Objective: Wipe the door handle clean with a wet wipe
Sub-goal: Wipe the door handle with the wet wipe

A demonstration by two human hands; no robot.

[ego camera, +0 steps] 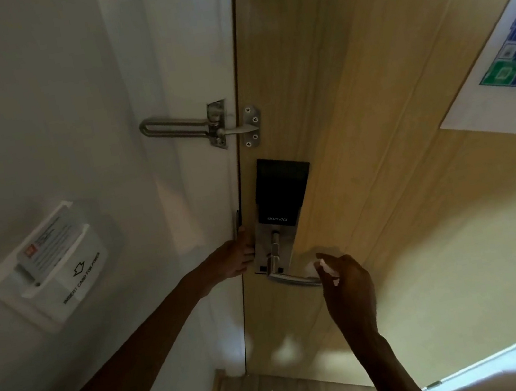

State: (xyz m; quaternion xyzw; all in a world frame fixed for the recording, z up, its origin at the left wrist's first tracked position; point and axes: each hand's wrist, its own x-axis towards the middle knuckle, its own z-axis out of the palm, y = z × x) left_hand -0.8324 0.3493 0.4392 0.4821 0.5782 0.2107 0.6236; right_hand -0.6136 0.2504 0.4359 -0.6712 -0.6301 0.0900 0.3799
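While the left hand (238,259) braces flat against the door's edge, fingers spread and holding nothing, the right hand (344,279) is pinched shut on a crumpled white wet wipe (324,269) at the free end of the door handle (291,278). That lever — smooth brushed metal, slim and rounded — runs crosswise from its steel plate (273,247) toward the right hand, plainly the nearer one for the stroke.

Silver lever door handle (291,278) horizontal below black lock; white wet wipe (324,269) bunched against its outer end.
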